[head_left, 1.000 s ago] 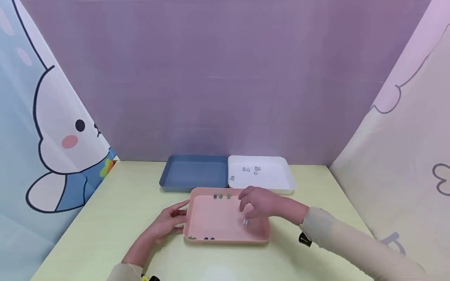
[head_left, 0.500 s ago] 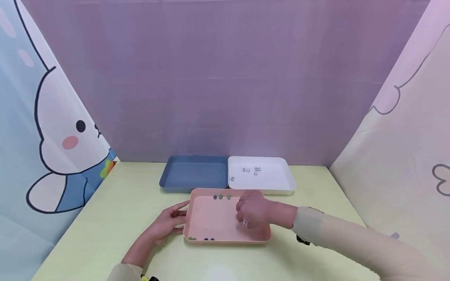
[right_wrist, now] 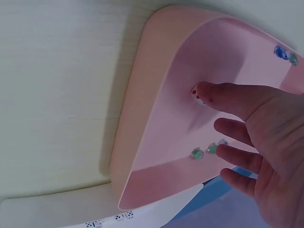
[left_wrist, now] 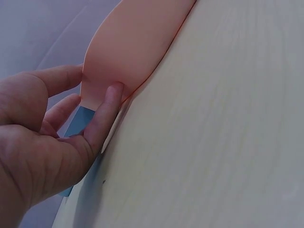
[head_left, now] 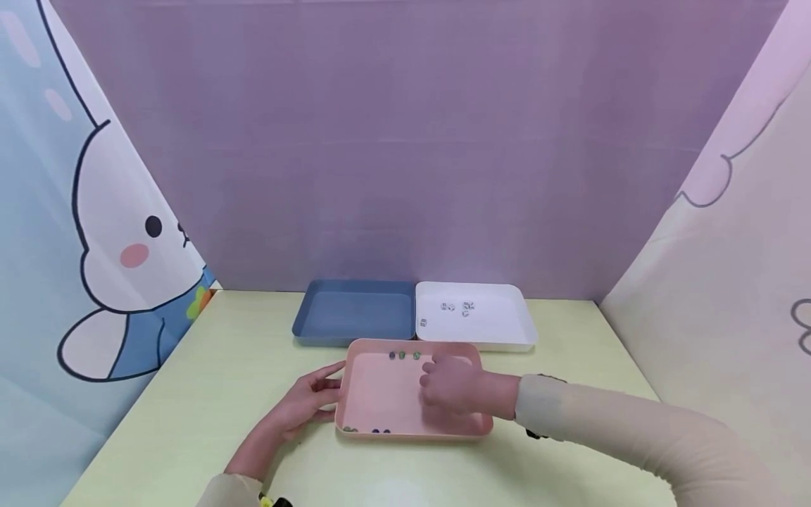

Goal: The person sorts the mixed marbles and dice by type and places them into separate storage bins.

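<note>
My right hand [head_left: 453, 384] is lowered into the pink tray [head_left: 389, 394]. In the right wrist view, its thumb rests against a white die [right_wrist: 194, 92] with red pips, pinching it near the tray floor; the index fingertip is hidden. The other fingers are spread apart. From the head view the die is covered by the hand. At the tray's left side, my left hand [head_left: 304, 405] touches the outer wall with extended fingertips and thumb. Inside the tray, green and blue glass marbles [head_left: 402, 355] lie along the back wall, with more marbles [head_left: 376, 431] along the front.
Behind the pink tray stand a blue tray [head_left: 355, 313] and, to its right, a white tray [head_left: 500, 327] holding several dice [head_left: 465, 310]. All rest on a pale yellow table [head_left: 241, 366]. A purple curtain [head_left: 405, 155] hangs close behind.
My right hand has come down into the pink tray and closed on the die, which was in plain view before. My left hand stays at the tray's side.
</note>
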A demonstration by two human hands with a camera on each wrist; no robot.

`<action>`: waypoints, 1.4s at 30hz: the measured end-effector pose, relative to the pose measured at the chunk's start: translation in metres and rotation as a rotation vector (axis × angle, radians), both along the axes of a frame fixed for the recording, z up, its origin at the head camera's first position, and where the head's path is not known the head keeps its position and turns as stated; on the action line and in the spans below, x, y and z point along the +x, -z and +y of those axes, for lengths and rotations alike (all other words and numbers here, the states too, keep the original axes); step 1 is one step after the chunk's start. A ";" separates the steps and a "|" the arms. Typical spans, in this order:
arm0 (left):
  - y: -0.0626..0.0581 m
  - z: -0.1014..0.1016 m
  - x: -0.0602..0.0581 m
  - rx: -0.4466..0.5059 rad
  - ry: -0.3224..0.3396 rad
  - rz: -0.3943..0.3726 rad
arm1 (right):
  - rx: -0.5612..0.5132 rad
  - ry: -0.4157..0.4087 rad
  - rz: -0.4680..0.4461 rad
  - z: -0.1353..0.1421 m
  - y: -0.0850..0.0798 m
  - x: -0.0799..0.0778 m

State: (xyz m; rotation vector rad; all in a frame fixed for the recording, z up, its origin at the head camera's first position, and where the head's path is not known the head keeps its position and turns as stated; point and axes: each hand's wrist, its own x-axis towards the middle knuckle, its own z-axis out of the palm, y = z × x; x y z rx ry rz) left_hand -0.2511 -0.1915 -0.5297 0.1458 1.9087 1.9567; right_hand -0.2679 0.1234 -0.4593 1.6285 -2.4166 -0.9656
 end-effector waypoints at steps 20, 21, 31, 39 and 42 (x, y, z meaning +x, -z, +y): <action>-0.005 0.004 0.003 -0.019 0.005 0.025 | -0.061 0.034 -0.017 -0.001 -0.002 0.002; -0.005 0.004 0.004 -0.019 0.006 0.026 | -0.090 0.046 -0.041 -0.001 -0.003 0.001; 0.000 0.004 0.001 0.010 0.022 0.024 | -0.344 0.256 -0.362 0.009 -0.006 -0.005; -0.001 0.001 0.001 0.001 0.010 0.028 | -0.658 0.226 -0.506 0.026 -0.009 -0.011; -0.001 0.001 0.002 -0.004 0.011 0.021 | -0.794 0.287 -0.592 0.033 -0.012 -0.011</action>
